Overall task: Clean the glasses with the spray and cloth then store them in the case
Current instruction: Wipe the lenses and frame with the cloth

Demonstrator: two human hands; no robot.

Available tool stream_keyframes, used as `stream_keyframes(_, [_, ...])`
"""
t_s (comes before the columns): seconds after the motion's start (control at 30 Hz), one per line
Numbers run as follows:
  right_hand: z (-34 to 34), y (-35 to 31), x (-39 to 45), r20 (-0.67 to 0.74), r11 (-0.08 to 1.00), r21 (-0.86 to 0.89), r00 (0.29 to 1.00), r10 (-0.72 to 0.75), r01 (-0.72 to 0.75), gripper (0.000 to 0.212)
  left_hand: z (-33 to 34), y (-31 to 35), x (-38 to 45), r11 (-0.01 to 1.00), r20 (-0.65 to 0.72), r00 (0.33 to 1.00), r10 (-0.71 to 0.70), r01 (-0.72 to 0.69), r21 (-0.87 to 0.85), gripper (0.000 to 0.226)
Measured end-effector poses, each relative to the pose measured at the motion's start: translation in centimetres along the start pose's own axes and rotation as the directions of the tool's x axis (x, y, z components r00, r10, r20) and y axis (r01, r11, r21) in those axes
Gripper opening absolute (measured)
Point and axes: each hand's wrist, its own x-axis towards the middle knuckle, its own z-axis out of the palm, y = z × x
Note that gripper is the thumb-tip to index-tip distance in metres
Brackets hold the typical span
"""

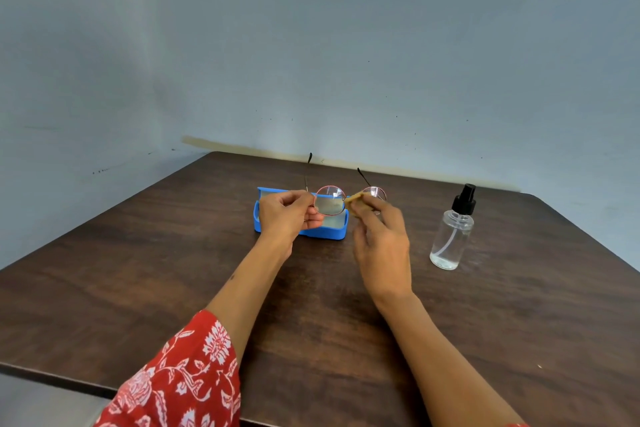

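Hands: your left hand (287, 215) grips the glasses at the left lens rim and hinge, fingers curled round the frame; your right hand (381, 246) pinches a small tan cloth between thumb and fingertips and holds it against the frame by the bridge, at the right lens.
Counter (138, 270): dark wood grain, set against a pale blue-grey wall (311, 45); it carries the case and the bottle, and your forearms reach out over it.
Sleeve (180, 374): red with a white floral print, on your left arm at the near edge.
Case (332, 232): blue, lid open, lying on the counter behind your left hand and under the glasses.
Bottle (452, 229): clear spray bottle with a black pump top, upright on the counter, well to the right of your right hand, a little liquid in the bottom.
Glasses (329, 201): round lenses in a thin pinkish rim, held up above the case, both arms unfolded and pointing away from you toward the wall.
Cloth (356, 201): folded small, touching the frame between the two lenses.
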Motion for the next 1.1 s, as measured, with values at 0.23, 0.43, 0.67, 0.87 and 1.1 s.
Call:
stream_keyframes(0.23, [-0.7,1.1,0.6,-0.136,0.985,0.068,0.977,0.164,-0.156,0.039,0.0,0.1,0.0,1.000,0.008,1.000,0.002,-0.002,0.007,0.010])
stream_keyframes(0.43, [-0.4,0.2,0.2,-0.061,0.998,0.029,0.997,0.051,-0.050,0.038,0.0,0.0,0.0,1.000,0.021,1.000,-0.005,0.005,0.008,0.007])
stream_keyframes(0.67, [-0.8,1.0,0.8,-0.150,0.987,0.068,0.976,0.155,-0.146,0.041,0.0,0.1,-0.1,1.000,0.044,0.999,-0.004,0.004,0.003,0.012])
stream_keyframes(0.87, [-0.6,0.1,0.5,-0.058,0.999,0.006,0.998,0.032,-0.032,0.036,0.1,0.1,-0.1,1.000,0.055,0.998,-0.006,0.005,0.018,0.012])
stream_keyframes(1.1, [-0.8,0.8,0.8,-0.124,0.994,0.048,0.986,0.107,-0.102,0.037,0.0,0.1,-0.2,1.000,0.055,0.998,0.003,-0.004,0.020,0.010])
